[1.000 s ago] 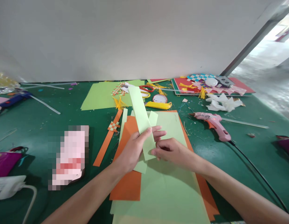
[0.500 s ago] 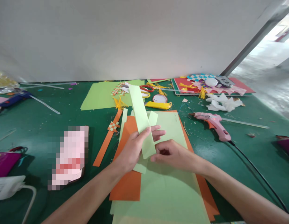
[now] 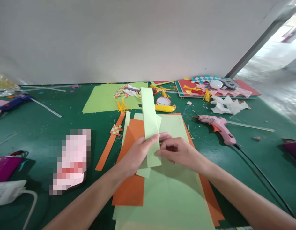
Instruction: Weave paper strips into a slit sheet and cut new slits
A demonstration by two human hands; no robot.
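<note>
A long pale green paper strip [image 3: 149,111] stands nearly upright in my left hand [image 3: 139,150], thumb on its front and fingers behind. My right hand [image 3: 178,150] is at the strip's lower right edge, its thumb and index finger curled close to it; whether they pinch the edge is hard to tell. Beneath both hands lie pale green sheets [image 3: 172,198] over orange paper [image 3: 131,191]. To the left rests an orange strip [image 3: 106,151] with a small woven green and orange square [image 3: 115,129] and a yellow tassel at its top.
A pink glue gun [image 3: 218,124] with a black cord lies right. Left are a blurred-out pink object [image 3: 73,159] and a white plug [image 3: 10,191]. Behind sit a yellow cutter [image 3: 166,108], a round lid [image 3: 163,101], green sheets [image 3: 95,99] and crumpled white paper [image 3: 228,105].
The pale green strip has turned more upright, its top swinging right and its lower end shifting slightly right. My right hand has moved a little up and right.
</note>
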